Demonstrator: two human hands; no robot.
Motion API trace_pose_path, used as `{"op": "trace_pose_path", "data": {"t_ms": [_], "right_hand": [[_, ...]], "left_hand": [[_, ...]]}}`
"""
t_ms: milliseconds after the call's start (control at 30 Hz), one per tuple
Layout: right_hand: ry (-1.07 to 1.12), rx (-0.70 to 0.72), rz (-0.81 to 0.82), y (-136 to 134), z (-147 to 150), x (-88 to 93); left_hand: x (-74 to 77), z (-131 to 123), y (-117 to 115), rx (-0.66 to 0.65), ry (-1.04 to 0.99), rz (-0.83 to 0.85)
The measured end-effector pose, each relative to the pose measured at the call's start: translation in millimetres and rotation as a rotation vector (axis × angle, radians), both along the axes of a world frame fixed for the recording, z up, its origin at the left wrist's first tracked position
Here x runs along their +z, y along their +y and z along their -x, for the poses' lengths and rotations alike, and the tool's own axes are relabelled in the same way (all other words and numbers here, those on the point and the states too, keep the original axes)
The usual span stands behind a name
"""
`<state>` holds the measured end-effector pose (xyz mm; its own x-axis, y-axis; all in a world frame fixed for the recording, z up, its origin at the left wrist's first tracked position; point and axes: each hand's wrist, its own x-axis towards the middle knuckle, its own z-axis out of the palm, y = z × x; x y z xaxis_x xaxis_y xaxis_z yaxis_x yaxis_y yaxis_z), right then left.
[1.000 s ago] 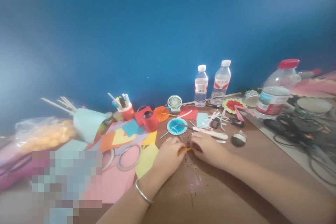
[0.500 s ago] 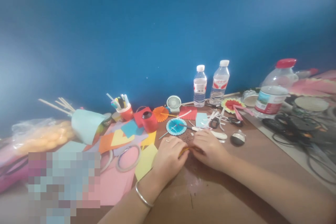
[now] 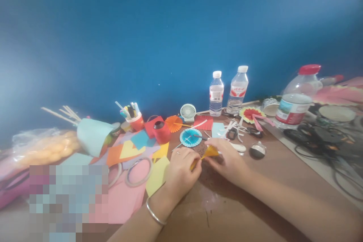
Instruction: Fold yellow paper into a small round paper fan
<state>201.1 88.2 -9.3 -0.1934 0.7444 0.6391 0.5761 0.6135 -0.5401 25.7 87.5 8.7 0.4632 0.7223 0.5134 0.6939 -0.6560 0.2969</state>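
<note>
A yellow folded paper (image 3: 210,152) is between my hands, low over the brown table. My left hand (image 3: 183,168) is closed round its left end, pinching it between thumb and fingers. The right end spreads out like a small fan, with pleats showing. My right hand (image 3: 228,160) has its fingers and thumb round this spread end; part of the paper is hidden behind them. Just beyond the hands lies a blue pleated paper rosette (image 3: 190,137) with a pale rim, and a dark-tipped stick reaches across it.
Coloured paper sheets (image 3: 127,204) and tape rolls (image 3: 138,172) lie to the left. Behind stand a pen cup (image 3: 136,121), a small fan (image 3: 188,112) and water bottles (image 3: 216,96). Scissors (image 3: 231,133), a dark-bottomed round container (image 3: 257,150) and a large bottle (image 3: 295,102) are to the right.
The yellow paper's right end has opened from a narrow strip into a fan shape. My right hand's fingers have lifted and parted a little; my left hand has hardly moved.
</note>
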Motion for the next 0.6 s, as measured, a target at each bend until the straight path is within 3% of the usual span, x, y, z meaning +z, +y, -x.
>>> {"op": "trace_pose_path", "data": {"t_ms": [133, 233, 300, 600], "right_hand": [[0.453, -0.051, 0.353, -2, 11, -1.8], [0.715, 0.085, 0.719, -7, 20, -0.3], [0.848, 0.168, 0.861, -10, 25, 1.1], [1.11, 0.253, 0.913, -11, 26, 1.6]], "left_hand": [[1.7, -2, -2, 0.007, -0.049, 0.014], [2.5, -4, -3, 0.035, -0.07, 0.019], [2.1, -4, -3, 0.036, -0.072, 0.017], [-2.5, -2, -2, -0.071, -0.082, 0.064]]}}
